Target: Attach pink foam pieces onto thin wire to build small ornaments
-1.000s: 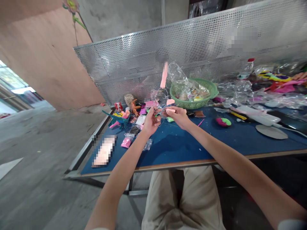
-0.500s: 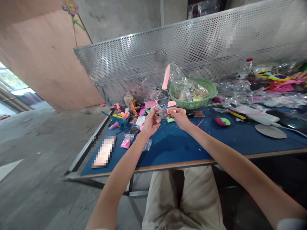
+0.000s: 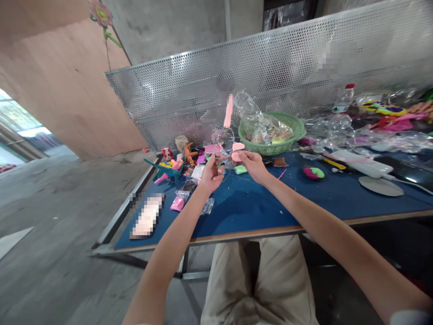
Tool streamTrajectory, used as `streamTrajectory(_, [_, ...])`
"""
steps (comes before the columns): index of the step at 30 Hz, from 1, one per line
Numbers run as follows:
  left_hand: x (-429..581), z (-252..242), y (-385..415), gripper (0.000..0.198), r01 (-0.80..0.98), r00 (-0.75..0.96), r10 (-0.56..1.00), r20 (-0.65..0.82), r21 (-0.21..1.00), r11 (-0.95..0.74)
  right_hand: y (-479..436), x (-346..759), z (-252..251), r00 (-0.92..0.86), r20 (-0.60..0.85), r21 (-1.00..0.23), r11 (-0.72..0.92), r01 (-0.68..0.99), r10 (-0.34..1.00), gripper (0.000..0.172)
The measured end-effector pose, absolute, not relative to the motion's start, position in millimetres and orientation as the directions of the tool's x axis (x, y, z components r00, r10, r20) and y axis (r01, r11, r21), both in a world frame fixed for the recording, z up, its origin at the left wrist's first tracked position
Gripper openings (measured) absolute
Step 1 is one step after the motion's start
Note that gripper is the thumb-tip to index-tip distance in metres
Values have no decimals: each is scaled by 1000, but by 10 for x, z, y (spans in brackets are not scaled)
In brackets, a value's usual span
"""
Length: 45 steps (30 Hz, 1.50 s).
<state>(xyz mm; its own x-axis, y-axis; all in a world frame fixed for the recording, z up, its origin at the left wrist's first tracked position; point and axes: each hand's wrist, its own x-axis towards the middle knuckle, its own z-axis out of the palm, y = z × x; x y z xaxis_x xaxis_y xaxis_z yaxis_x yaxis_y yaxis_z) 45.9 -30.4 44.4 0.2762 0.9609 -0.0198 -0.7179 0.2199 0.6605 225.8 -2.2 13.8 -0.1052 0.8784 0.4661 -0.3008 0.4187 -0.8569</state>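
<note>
Above the back of the blue table, my left hand (image 3: 211,177) is closed, fingertips pinching what looks like thin wire (image 3: 233,131). My right hand (image 3: 254,167), closed too, pinches a small pale pink clay piece (image 3: 235,156) between thumb and forefinger. A second flat pink piece (image 3: 238,146) shows just above those fingertips. The wire curves up from between my hands, and a long pink strip (image 3: 228,112) stands at its top. Where the wire runs behind my left fingers is hidden.
A green basket (image 3: 270,149) holding clear bags stands behind my right hand. A teal clay figure (image 3: 171,174), a packet of pink clay (image 3: 177,203) and other packets lie left. A magenta-and-green lump (image 3: 314,173), a yellow cutter (image 3: 334,163) and a bottle (image 3: 344,99) are right.
The pink strip and the pink pieces have shifted slightly left and tilted a little. My right hand has moved slightly left; its pink piece shows more clearly.
</note>
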Motion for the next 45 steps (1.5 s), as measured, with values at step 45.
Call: streamTrajectory(45, [408,361,-263,21,-722,214,975,58,682,118,-33,2251,36,-87,673,-737,676,0,734,52])
